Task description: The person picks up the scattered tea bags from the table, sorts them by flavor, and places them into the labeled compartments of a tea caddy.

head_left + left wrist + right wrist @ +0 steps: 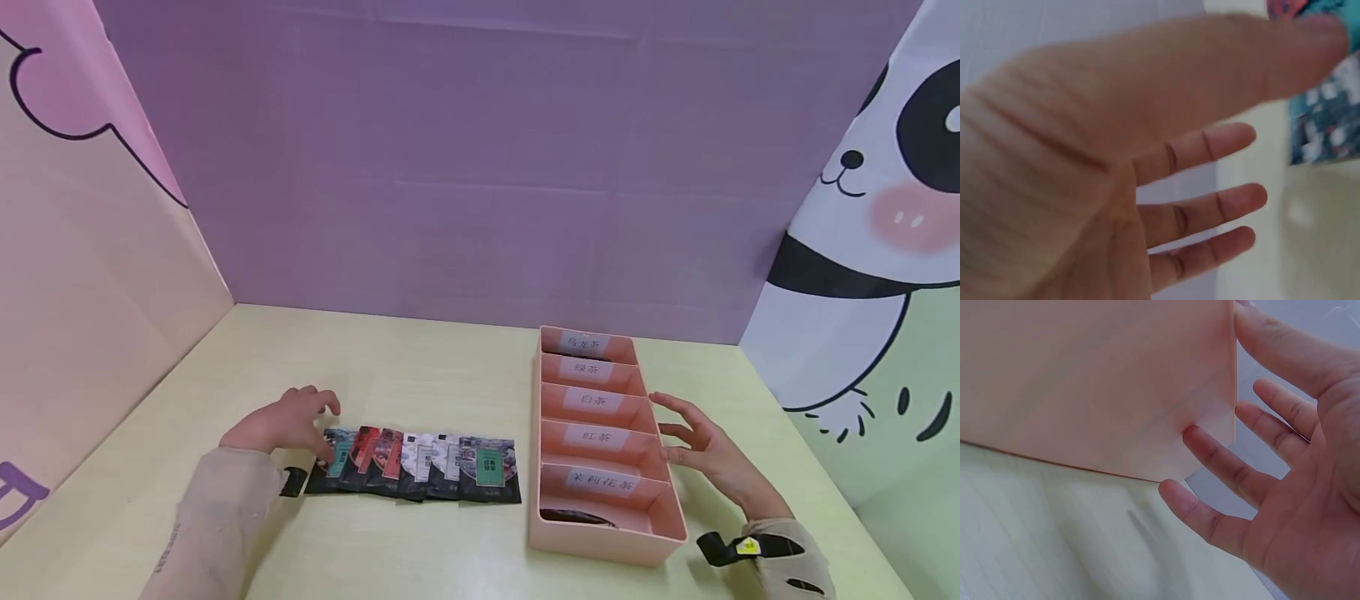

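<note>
Several tea packets lie overlapping in a row on the table. My left hand (pixel 291 422) is over the left end of the row, thumb reaching across the teal-labelled tea packet (pixel 341 460) and fingers spread loosely, with nothing gripped. In the left wrist view a corner of that printed packet (pixel 1324 122) shows past the thumb. Beside the pink divided box (pixel 600 546), my right hand (pixel 716 461) has its loosely spread fingers at the right side wall. The right wrist view shows the fingertips against that wall (pixel 1097 381), not wrapped round it.
Labelled compartments divide the box; a dark packet (pixel 576 517) lies in the front one, and a dark edge shows in the rearmost. Red, white and green packets (pixel 490 469) continue the row toward the box. A purple backdrop (pixel 465 167) stands behind the table (pixel 397 550).
</note>
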Available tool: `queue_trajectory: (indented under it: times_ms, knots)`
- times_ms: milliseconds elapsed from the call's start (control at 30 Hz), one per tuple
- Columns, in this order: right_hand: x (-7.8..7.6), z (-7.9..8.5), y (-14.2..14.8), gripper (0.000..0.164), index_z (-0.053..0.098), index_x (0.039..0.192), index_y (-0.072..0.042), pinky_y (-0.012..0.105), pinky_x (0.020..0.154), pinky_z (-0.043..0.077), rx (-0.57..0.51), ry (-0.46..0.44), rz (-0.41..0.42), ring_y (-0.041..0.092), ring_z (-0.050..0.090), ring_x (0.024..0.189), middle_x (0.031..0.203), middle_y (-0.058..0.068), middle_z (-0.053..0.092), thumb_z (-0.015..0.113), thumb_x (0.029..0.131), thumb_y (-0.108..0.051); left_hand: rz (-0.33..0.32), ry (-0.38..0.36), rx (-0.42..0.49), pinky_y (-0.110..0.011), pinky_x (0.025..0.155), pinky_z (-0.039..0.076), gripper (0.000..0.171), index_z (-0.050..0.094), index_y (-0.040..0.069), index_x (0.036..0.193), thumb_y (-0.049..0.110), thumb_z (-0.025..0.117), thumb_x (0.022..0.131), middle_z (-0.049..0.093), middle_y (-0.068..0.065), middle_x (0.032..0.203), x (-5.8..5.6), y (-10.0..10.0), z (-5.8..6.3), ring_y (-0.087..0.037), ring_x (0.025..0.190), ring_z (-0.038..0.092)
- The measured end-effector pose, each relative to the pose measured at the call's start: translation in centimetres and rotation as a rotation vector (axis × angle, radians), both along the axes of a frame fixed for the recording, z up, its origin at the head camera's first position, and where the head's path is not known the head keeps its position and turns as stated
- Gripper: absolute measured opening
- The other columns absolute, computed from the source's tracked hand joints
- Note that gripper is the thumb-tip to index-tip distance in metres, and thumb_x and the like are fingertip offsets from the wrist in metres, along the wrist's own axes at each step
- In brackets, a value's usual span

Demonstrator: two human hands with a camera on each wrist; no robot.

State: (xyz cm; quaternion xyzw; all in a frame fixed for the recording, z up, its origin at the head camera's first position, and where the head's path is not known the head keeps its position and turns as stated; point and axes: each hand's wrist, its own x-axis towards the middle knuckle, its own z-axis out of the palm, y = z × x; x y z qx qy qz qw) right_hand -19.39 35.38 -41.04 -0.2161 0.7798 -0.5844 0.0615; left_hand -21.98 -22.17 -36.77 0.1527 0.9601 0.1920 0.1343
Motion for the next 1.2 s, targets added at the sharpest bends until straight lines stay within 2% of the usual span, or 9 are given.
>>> queue_trajectory:
  times_ms: [167, 533, 800, 1100, 1200]
  knots:
    - [-0.1, 0.3, -0.1, 0.067, 0.028, 0.155, -0.008, 0.028, 0.09, 0.051, 0.009, -0.005, -0.005, 0.003, 0.055, 0.118, 0.145, -0.021, 0.038, 0.06, 0.096, 0.001, 0.017, -0.047, -0.003, -0.051, 0.073, 0.046, 0.05, 0.058, 0.007, 0.1, 0.017, 0.091, 0.063, 0.049, -0.013, 0.098, -0.2, 0.1, -0.7, -0.036, 0.093, 0.044]
    - [0.1, 0.5, -0.3, 0.066, 0.031, 0.154, -0.011, 0.027, 0.089, 0.051, -0.026, 0.005, 0.02, 0.006, 0.056, 0.118, 0.145, -0.02, 0.04, 0.059, 0.096, 0.003, -0.014, -0.028, 0.017, -0.05, 0.078, 0.045, 0.038, 0.061, 0.009, 0.09, 0.012, 0.09, 0.065, 0.054, -0.01, 0.097, -0.7, -0.3, -1.4, -0.034, 0.093, 0.047]
    - [-0.1, 0.3, -0.3, 0.066, 0.031, 0.154, -0.01, 0.027, 0.088, 0.051, -0.002, 0.001, 0.003, 0.004, 0.056, 0.117, 0.144, -0.021, 0.04, 0.06, 0.096, 0.002, 0.001, -0.053, 0.134, -0.036, 0.072, 0.041, 0.025, 0.057, 0.005, 0.084, 0.005, 0.081, 0.08, 0.055, -0.005, 0.084, -1.0, -1.5, -1.9, -0.023, 0.081, 0.049]
    - [0.2, 0.2, -0.3, 0.065, 0.031, 0.154, -0.009, 0.027, 0.089, 0.051, -0.01, -0.017, 0.004, 0.005, 0.056, 0.119, 0.144, -0.02, 0.041, 0.059, 0.096, 0.001, -0.066, 0.013, 0.2, -0.034, 0.066, 0.044, 0.01, 0.063, 0.004, 0.089, -0.004, 0.069, 0.087, 0.063, -0.002, 0.08, -1.2, -2.7, -1.4, -0.017, 0.071, 0.053]
    - [0.2, 0.2, -0.3, 0.066, 0.029, 0.154, -0.009, 0.027, 0.089, 0.051, -0.001, -0.027, -0.004, 0.004, 0.056, 0.119, 0.143, -0.021, 0.041, 0.06, 0.096, 0.0, -0.044, 0.033, 0.201, -0.034, 0.065, 0.044, 0.012, 0.068, 0.004, 0.095, -0.005, 0.067, 0.087, 0.064, -0.002, 0.08, -1.2, -2.9, -1.0, -0.017, 0.071, 0.054]
